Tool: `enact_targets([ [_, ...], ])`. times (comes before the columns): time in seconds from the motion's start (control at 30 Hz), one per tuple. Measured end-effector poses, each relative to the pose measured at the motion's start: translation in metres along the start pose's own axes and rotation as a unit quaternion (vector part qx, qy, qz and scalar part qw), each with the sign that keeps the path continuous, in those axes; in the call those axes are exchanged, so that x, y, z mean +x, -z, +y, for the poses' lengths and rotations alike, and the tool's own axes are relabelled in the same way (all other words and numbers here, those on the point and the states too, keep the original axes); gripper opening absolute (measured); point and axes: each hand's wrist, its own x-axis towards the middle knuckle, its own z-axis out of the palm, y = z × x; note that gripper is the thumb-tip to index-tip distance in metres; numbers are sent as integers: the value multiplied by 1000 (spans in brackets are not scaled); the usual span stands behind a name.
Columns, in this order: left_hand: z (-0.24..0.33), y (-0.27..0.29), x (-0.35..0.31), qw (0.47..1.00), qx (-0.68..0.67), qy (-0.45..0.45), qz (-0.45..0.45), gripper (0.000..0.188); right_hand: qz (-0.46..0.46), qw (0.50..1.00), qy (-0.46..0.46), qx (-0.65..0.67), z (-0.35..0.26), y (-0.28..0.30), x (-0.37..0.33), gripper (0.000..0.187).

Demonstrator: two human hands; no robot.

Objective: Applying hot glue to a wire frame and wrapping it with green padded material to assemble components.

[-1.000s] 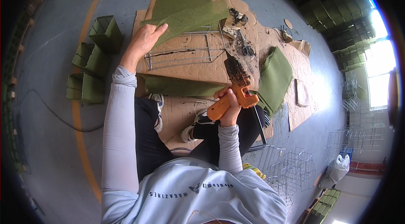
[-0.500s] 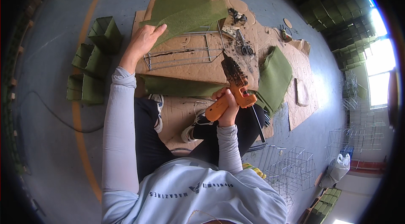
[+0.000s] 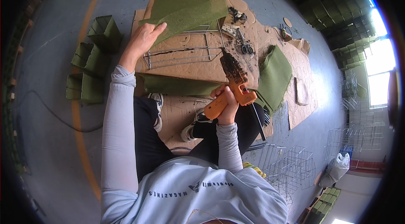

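My left hand (image 3: pixel 145 40) pinches the left edge of a green felt sheet (image 3: pixel 190 18), which lies slanted over a wire frame (image 3: pixel 183 55). A black streak of glue runs along one wire of that frame. In my right hand (image 3: pixel 228 105) is an orange glue gun (image 3: pixel 217 106) smeared with black, its nozzle up by the frame's right corner. A black glue stick (image 3: pixel 258 122) pokes out of the gun's rear end. Under the felt and frame lies a cardboard sheet (image 3: pixel 177 62).
Scissors (image 3: pixel 246 48) rest right of the frame beside black glue lumps (image 3: pixel 237 15). Green felt pieces (image 3: pixel 276 78) are stacked at the right. Several folded green boxes (image 3: pixel 104 34) stand on the floor at left, wire frames (image 3: pixel 293 169) at lower right. A cable (image 3: pixel 55 116) crosses the floor.
The glue gun has shifted slightly to the left and up, its nozzle now closer to the frame's right corner. My left hand still holds the felt in nearly the same place.
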Motion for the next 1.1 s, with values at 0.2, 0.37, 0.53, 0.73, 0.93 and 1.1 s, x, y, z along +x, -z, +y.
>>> enact_targets([
  [0.2, 2, 0, 0, 1000, -11, -1, 1, 65, 1, 1000, -8, -2, 0, -5, -2, 16],
  [0.37, 2, 0, -1, 1000, -9, 1, 16, 66, 3, 1000, 1, 9, -2, -9, -3, 15],
  [0.53, 2, 0, 0, 1000, -4, 3, 14, 67, -10, 1000, -10, -1, 1, -10, -5, 16],
  [0.73, 2, 1, -2, 1000, -16, 4, 10, 66, 0, 1000, -5, -5, 3, -3, -2, 16],
  [0.93, 4, 1, -2, 1000, -14, -3, 8, 66, 6, 1000, -9, -8, 2, 1, 2, 17],
  [1.1, 4, 1, -1, 1000, -8, 11, 7, 66, -18, 999, -15, -26, 1, -13, -5, 17],
])
